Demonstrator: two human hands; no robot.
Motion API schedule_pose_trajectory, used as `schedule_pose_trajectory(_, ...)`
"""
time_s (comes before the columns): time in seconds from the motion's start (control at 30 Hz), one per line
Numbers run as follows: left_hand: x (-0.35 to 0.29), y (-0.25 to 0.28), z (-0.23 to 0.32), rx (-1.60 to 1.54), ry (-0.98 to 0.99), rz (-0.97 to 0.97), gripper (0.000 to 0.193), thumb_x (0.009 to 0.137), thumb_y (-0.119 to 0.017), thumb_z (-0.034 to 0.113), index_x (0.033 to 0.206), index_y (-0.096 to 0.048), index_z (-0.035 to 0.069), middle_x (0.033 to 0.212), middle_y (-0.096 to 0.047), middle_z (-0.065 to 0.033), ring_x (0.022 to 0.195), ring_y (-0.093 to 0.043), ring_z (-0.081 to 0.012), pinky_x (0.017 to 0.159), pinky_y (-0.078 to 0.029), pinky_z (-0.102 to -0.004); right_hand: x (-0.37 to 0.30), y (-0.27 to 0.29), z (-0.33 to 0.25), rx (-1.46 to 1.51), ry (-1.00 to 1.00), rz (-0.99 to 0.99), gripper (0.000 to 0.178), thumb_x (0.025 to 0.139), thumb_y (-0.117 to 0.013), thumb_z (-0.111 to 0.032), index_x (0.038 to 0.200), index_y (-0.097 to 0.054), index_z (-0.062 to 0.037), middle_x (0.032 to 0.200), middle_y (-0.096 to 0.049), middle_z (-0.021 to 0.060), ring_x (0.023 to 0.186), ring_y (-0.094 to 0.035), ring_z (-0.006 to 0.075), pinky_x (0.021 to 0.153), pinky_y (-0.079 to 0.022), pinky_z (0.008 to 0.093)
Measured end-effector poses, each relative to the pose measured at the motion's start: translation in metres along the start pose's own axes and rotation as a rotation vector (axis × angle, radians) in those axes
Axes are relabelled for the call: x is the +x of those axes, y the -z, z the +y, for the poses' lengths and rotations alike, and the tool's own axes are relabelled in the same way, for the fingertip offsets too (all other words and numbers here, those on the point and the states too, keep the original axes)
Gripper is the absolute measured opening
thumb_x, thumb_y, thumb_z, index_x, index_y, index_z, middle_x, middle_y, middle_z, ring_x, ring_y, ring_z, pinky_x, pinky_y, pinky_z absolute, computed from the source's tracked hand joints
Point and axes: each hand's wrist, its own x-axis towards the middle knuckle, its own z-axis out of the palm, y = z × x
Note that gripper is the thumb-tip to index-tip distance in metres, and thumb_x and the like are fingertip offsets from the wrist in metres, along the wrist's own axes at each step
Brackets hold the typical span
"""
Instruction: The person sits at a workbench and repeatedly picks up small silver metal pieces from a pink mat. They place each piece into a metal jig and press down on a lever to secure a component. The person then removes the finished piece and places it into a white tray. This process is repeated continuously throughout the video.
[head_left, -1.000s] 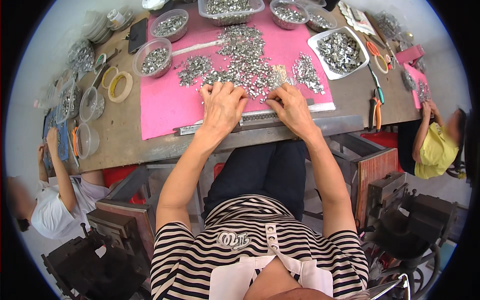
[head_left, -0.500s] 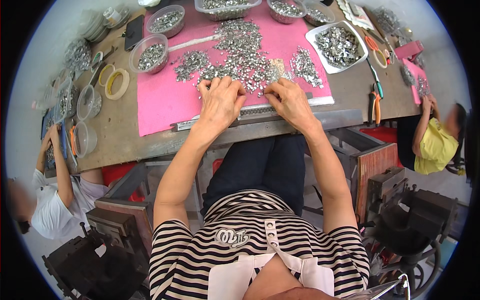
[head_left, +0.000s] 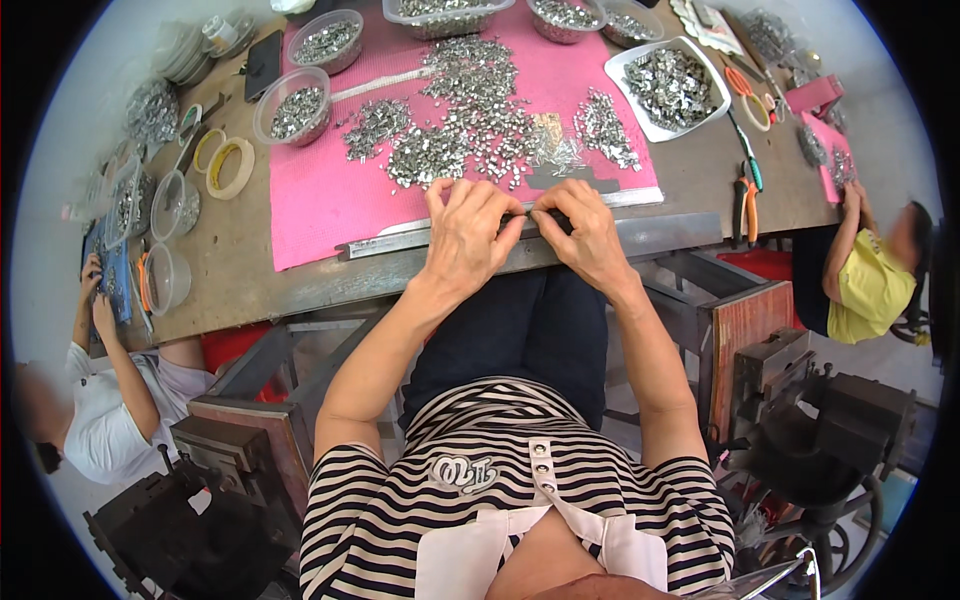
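At the near edge of the pink mat (head_left: 310, 215), my left hand (head_left: 465, 235) and my right hand (head_left: 582, 238) come almost together. Each has thumb and forefinger pinched, and what sits between the fingertips is too small and hidden to name. Beneath them a long metal rail (head_left: 388, 240) runs along the mat's edge, partly covered by my hands. Just beyond my fingers lie loose piles of small shiny metal pieces (head_left: 440, 150). Thin silvery pieces (head_left: 562, 152) form a patch past my right hand, with a flat grey strip (head_left: 575, 182) nearer to it.
Clear bowls of metal pieces (head_left: 327, 105) and a white square dish (head_left: 612, 68) surround the piles. Tape rolls (head_left: 250, 168) lie at left; orange-handled pliers (head_left: 745, 215) at right. A person in white (head_left: 115, 415) and one in yellow (head_left: 870, 290) work at either side.
My hands have drawn closer together, away from the metal pile and down toward the rail. The left hand shifted right. The person at left has moved their hands.
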Motion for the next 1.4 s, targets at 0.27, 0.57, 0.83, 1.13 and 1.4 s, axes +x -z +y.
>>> schedule_pose_trajectory(0.27, -0.003, -0.007, -0.002, -0.009, 0.004, 0.010, 0.015, 0.083, -0.081, 0.014, 0.094, -0.073, 0.010, 0.091, -0.066, -0.0006, 0.093, -0.061, -0.0220, 0.102, -0.035, -0.0481, 0.002, -0.001, 0.001, 0.011, 0.017, 0.014, 0.009, 0.086, -0.076, -0.004, 0.092, -0.071, -0.0043, 0.087, -0.063, 0.0088, 0.086, -0.062, 0.0292, 0.077, -0.046, 0.0423)
schedule_pose_trajectory(0.57, -0.004, -0.009, 0.003, 0.004, 0.029, 0.029, 0.013, 0.083, -0.080, 0.013, 0.093, -0.071, 0.011, 0.089, -0.062, -0.0012, 0.091, -0.060, -0.0226, 0.104, -0.034, -0.0502, 0.039, -0.019, 0.028, -0.153, 0.032, 0.011, 0.008, 0.089, -0.073, -0.007, 0.097, -0.075, -0.0058, 0.089, -0.064, 0.0101, 0.088, -0.065, 0.0314, 0.079, -0.047, 0.0435)
schedule_pose_trajectory(0.83, -0.004, -0.011, 0.001, 0.001, 0.039, 0.027, 0.014, 0.083, -0.081, 0.013, 0.093, -0.072, 0.010, 0.089, -0.064, -0.0009, 0.088, -0.060, -0.0222, 0.104, -0.035, -0.0500, 0.042, -0.020, 0.026, -0.165, 0.071, 0.001, 0.008, 0.088, -0.073, -0.004, 0.096, -0.071, -0.0033, 0.090, -0.064, 0.0105, 0.085, -0.064, 0.0314, 0.079, -0.046, 0.0418)
schedule_pose_trajectory(1.13, -0.003, -0.008, 0.004, -0.015, 0.050, 0.017, 0.014, 0.084, -0.080, 0.013, 0.096, -0.073, 0.011, 0.089, -0.064, -0.0005, 0.088, -0.060, -0.0220, 0.106, -0.034, -0.0512, 0.005, 0.006, 0.001, -0.015, 0.033, -0.033, 0.009, 0.087, -0.074, -0.003, 0.095, -0.069, -0.0035, 0.091, -0.063, 0.0087, 0.086, -0.061, 0.0289, 0.079, -0.043, 0.0414)
schedule_pose_trajectory(1.4, -0.005, -0.013, 0.002, 0.019, 0.017, 0.042, 0.014, 0.085, -0.078, 0.014, 0.096, -0.070, 0.012, 0.090, -0.060, -0.0022, 0.091, -0.059, -0.0235, 0.107, -0.034, -0.0545, 0.001, 0.004, 0.004, -0.002, 0.053, -0.023, 0.008, 0.087, -0.074, -0.002, 0.094, -0.072, -0.0055, 0.091, -0.066, 0.0069, 0.089, -0.063, 0.0277, 0.080, -0.044, 0.0411)
